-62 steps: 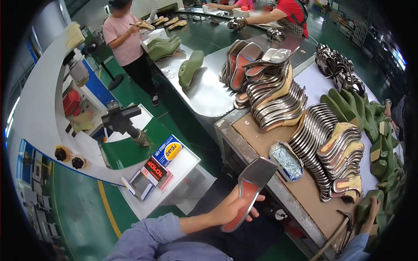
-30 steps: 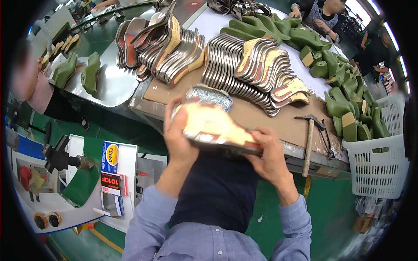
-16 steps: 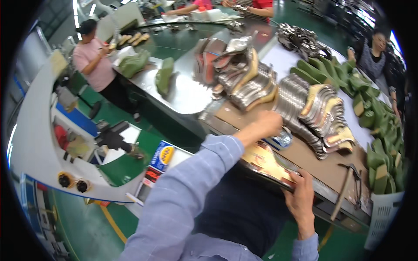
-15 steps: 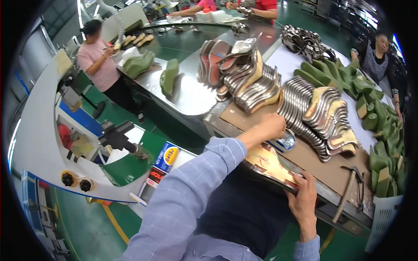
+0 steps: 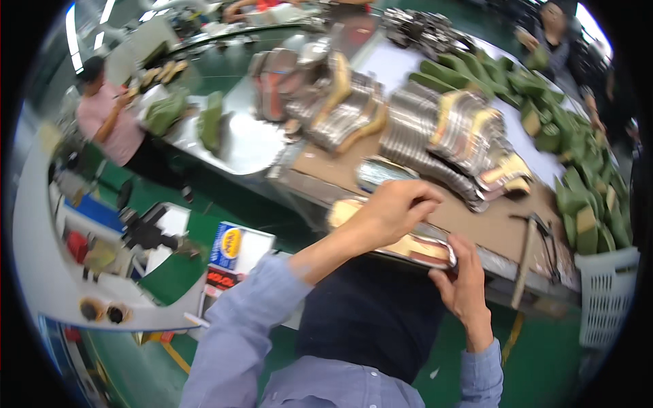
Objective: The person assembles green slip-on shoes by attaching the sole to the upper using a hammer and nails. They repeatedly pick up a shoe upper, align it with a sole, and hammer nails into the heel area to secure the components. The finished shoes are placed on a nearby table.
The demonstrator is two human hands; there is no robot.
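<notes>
A sole-shaped piece (image 5: 430,253) with a tan top and a shiny metal rim lies across the near edge of the bench. My right hand (image 5: 464,280) grips its right end between thumb and fingers. Over the middle of the piece is my left hand (image 5: 398,214), fingers curled together; anything pinched in them is too small or blurred to see. It hides part of the tan top. Just beyond it on the bench sits an oblong container with a silvery-blue top (image 5: 382,173). Rows of similar metal-rimmed pieces (image 5: 415,126) stand stacked behind.
A hammer (image 5: 527,262) and a dark pincer-like tool (image 5: 549,255) lie at the bench's right edge. Green shoe lasts (image 5: 578,197) are heaped at right above a white basket (image 5: 605,299). One person (image 5: 109,122) stands at far left, another (image 5: 551,41) at far right.
The view has shifted, so the bench appears further left. My left hand has drawn back from beside the silvery-blue container to over the sole-shaped piece. My right hand still grips its end.
</notes>
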